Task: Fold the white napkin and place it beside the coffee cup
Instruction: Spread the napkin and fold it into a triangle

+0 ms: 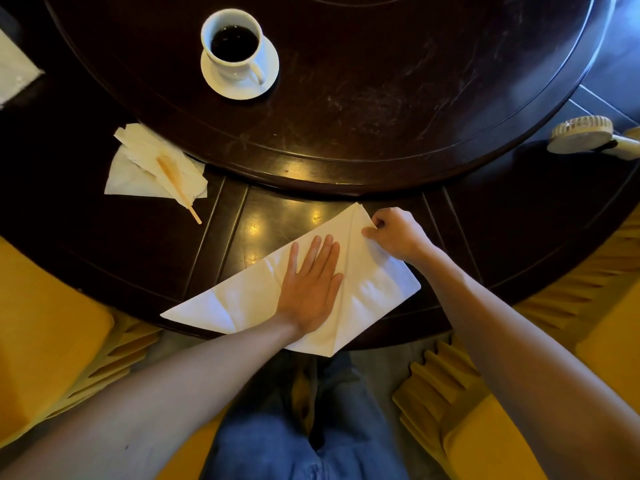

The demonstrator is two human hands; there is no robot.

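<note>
The white napkin (pixel 239 299) lies at the near edge of the dark wooden table (pixel 121 244), folded into a rough triangle with a crease running up its middle. My left hand (pixel 310 282) rests flat on it, fingers together and pointing away from me. My right hand (pixel 396 233) pinches the napkin's upper right edge between thumb and fingers. The white coffee cup (pixel 233 39), full of dark coffee, stands on its saucer (pixel 242 86) on the raised round turntable (pixel 381 81), far beyond the napkin.
A crumpled used napkin (pixel 138 171) with a wooden stirrer (pixel 176 183) on it lies at the left. A small hand fan (pixel 585 135) sits at the right edge. White paper (pixel 14 71) shows far left. Yellow chair covers (pixel 48 344) flank my lap.
</note>
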